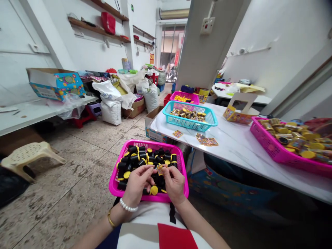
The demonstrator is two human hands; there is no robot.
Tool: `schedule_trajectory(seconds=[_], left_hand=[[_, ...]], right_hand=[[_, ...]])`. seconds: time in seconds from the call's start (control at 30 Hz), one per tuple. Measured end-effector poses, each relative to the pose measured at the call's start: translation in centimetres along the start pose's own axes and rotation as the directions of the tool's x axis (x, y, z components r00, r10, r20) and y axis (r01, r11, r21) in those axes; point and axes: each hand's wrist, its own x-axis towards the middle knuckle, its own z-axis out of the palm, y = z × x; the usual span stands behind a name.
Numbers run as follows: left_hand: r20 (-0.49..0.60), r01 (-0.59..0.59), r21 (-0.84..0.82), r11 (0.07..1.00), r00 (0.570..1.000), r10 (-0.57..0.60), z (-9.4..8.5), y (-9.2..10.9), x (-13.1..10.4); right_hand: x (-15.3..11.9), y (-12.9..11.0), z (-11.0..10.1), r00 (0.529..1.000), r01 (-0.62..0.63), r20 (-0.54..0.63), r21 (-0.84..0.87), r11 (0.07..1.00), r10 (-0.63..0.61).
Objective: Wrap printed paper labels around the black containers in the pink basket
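Observation:
A small orange-and-yellow printed label (160, 169) is pinched between my two hands, above a pink basket (113, 178) on my lap. My right hand (175, 184) grips its right side between thumb and forefinger. At its left edge the thumb and fingers of my left hand (140, 182) are pressed together; how much of the label they cover is hidden. Small black canisters with yellow lids (135, 158) fill the basket, lying in all directions. Just below my fingers shows one yellow lid (154, 190).
On the white table (228, 147) lie more printed labels (206, 140), a blue basket (190, 125) of wrapped canisters, and a pink basket (275, 147) of yellow-lidded ones. A plastic stool (33, 154) stands left. White sacks (111, 107) and a colourful carton (55, 83) are farther back.

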Motion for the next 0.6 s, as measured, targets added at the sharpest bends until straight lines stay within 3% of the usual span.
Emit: schedule_trajectory(seconds=[0.13,0.43,0.6], left_hand=[[-0.030,0.024,-0.022,0.999,0.999,-0.025,0.07,0.12,-0.10],[0.039,0.126,-0.169,0.978,0.992,-0.121,-0.12,-0.65,-0.06],[0.048,0.139,-0.166,0.976,0.990,-0.132,-0.08,-0.73,0.17]], right_hand=[[0.05,0.29,0.26,1.000,-0.005,-0.005,0.005,1.000,0.005],[-0.29,0.23,0.31,0.998,0.053,0.025,0.001,0.999,-0.053],[-0.30,0.25,0.36,0.999,0.038,0.033,-0.023,0.999,-0.037]])
